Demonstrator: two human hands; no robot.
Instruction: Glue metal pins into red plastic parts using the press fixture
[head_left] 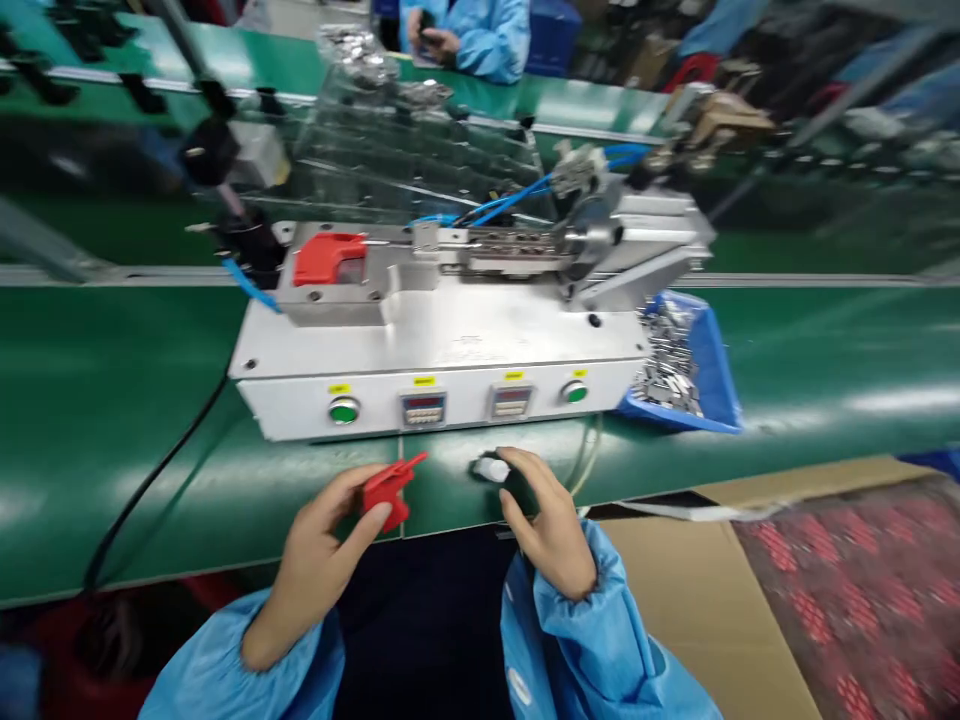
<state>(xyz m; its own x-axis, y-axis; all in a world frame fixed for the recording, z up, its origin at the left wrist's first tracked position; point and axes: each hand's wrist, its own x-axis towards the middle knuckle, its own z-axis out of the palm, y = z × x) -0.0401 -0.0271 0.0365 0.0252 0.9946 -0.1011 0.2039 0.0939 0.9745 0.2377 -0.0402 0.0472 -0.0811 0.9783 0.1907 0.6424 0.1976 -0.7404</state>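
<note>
My left hand (pixel 324 550) pinches a small red plastic part (pixel 388 492) between thumb and fingers, with a thin arm of it pointing up to the right. Over the bench edge, my right hand (pixel 551 520) has its thumb and forefinger spread. A small white piece with a dark base (pixel 491 468) is at those fingertips; whether they touch it I cannot tell. Behind both hands stands a white bench machine (pixel 450 345) with green buttons and two small displays. Another red part (pixel 328 260) sits in the metal fixture at its left end.
A blue bin (pixel 716 365) of small metal parts stands at the machine's right. An open cardboard box (pixel 675 600) with red parts under plastic is at lower right. A black cable (pixel 161 470) crosses the green bench (pixel 825 350) on the left. A co-worker (pixel 491 35) sits opposite.
</note>
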